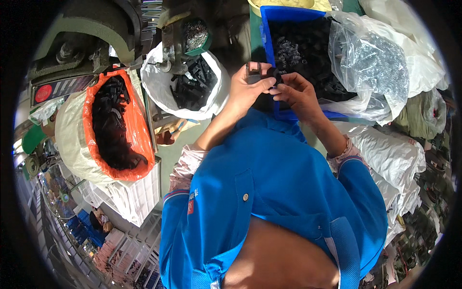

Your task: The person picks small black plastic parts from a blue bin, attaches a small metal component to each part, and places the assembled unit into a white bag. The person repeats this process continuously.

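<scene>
My left hand (245, 91) grips a small black plastic part (274, 73), its fingers curled round it. My right hand (299, 94) is closed in a pinch at the right end of that same part. Whether a smaller piece sits between the right fingertips cannot be made out. Both hands are in front of the near left edge of a blue bin (267, 45). Inside the bin lie dark parts (317, 53) and a small heap of metal coil springs (288, 53).
Right of the hands, a clear plastic bag of springs (380, 62) covers part of the bin. To the left stand a white sack of black parts (219, 96) and an orange-lined sack (144, 144). A green metal machine (86, 24) and a small green tray (197, 38) are beyond.
</scene>
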A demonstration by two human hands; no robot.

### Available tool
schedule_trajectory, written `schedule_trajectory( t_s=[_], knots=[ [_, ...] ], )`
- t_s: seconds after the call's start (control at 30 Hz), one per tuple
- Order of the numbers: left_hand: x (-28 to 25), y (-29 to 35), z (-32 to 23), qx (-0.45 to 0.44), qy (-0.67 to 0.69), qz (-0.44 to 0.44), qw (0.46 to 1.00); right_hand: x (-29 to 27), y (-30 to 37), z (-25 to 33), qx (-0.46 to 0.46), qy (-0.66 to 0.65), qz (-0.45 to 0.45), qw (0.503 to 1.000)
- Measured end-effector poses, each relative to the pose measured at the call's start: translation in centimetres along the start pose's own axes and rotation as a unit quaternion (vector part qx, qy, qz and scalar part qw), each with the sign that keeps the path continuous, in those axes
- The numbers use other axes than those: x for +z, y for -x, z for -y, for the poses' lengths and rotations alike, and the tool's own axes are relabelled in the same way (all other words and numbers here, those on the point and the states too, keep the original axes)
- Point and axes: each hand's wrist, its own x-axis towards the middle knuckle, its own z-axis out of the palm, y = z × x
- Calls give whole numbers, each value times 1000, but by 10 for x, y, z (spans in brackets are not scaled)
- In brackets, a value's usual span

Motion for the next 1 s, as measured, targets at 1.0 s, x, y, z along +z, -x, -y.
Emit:
schedule_trajectory(
  t_s=[1.0],
  knots=[
    [14, -43, -4, 40, -106, 85, 990, -47, -34, 49, 41, 128, 60, 989]
  ],
)
